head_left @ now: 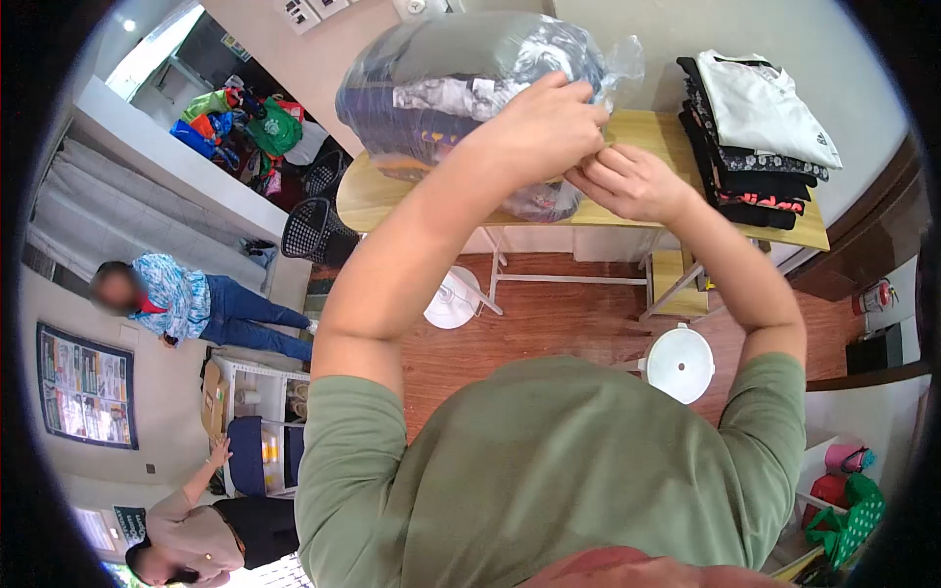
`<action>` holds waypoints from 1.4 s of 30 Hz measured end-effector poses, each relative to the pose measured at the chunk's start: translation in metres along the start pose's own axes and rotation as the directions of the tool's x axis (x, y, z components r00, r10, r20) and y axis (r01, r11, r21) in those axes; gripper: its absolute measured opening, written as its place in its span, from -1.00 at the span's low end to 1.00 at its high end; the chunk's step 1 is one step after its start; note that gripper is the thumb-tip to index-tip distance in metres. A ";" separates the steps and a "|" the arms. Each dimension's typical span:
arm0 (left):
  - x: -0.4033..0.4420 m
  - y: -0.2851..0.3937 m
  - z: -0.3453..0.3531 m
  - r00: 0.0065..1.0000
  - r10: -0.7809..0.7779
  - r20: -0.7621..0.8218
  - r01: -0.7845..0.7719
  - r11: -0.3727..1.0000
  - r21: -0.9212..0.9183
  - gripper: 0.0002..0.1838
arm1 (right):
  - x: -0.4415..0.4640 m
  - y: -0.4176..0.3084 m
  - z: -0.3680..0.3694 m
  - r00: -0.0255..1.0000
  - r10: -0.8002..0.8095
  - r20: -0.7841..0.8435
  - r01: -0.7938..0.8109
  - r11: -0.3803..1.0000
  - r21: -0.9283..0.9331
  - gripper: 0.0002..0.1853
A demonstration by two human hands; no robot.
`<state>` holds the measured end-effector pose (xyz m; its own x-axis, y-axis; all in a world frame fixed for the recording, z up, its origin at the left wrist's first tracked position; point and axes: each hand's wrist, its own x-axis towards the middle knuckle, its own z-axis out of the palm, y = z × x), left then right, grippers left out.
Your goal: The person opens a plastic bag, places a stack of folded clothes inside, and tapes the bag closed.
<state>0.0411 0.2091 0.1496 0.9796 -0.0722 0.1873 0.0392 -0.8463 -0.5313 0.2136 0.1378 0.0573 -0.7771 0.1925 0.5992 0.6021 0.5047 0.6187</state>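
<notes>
Nearest is the wearer's green shirt (pixel 578 451), with 2 bare forearms reaching forward. The left hand (pixel 554 127) has its fingers curled inward against the knotted-looking end of a clear plastic bag (pixel 446 69) packed with folded clothes. The right hand (pixel 632 184), just beside it, presses thumb and fingertips together by the bag's lower edge; I cannot tell whether plastic is caught between them. The bag lies on a wooden table (pixel 387 201), left of 1 stack of folded shirts (pixel 760 132), a white one on top. Below, 2 round white stools (pixel 679 363) stand on the floor. Farther off at left are 2 people (pixel 174 292), and colourful items (pixel 274 132) lie heaped beyond an opening.
</notes>
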 end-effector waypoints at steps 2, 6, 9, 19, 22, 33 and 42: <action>0.006 -0.007 0.006 1.000 -0.018 -0.006 0.017 0.998 -0.055 -0.87 | 0.000 0.010 0.004 0.998 -0.054 0.012 0.054 0.998 -0.026 -0.71; -0.003 -0.006 0.020 0.887 -0.222 -0.406 0.091 0.944 -0.317 -0.91 | -0.008 -0.015 0.015 0.946 0.295 0.130 -0.305 0.950 0.060 -0.81; -0.041 0.038 0.018 0.711 -0.646 -0.277 0.273 0.618 -0.738 -0.86 | -0.005 -0.059 0.033 0.600 0.777 0.189 -0.777 0.510 0.369 -0.91; -0.073 0.078 0.072 0.631 -0.758 0.166 0.419 0.153 -0.895 -0.89 | 0.021 -0.099 0.040 -0.233 0.757 0.610 -0.330 -0.652 0.683 -0.82; -0.070 0.050 0.044 0.897 -0.336 -0.287 0.231 0.910 -0.343 -0.89 | 0.021 -0.093 0.030 -0.019 0.993 0.121 -0.793 -0.089 0.602 -0.88; -0.047 0.011 0.024 0.976 -0.143 -0.167 0.109 0.974 -0.200 -0.74 | 0.018 -0.098 0.065 -0.226 0.891 0.395 -0.057 -0.417 0.907 -0.89; -0.037 0.020 0.033 0.991 -0.022 -0.133 0.032 0.996 0.080 -0.93 | 0.035 -0.093 0.073 -0.250 0.964 0.094 -0.480 -0.208 0.852 -0.94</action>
<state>0.0124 0.2118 0.1047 0.9438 -0.1233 0.3067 0.0864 -0.8035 -0.5890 0.1172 0.1591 -0.0166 0.7569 0.5177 0.3988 0.0920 0.5198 -0.8493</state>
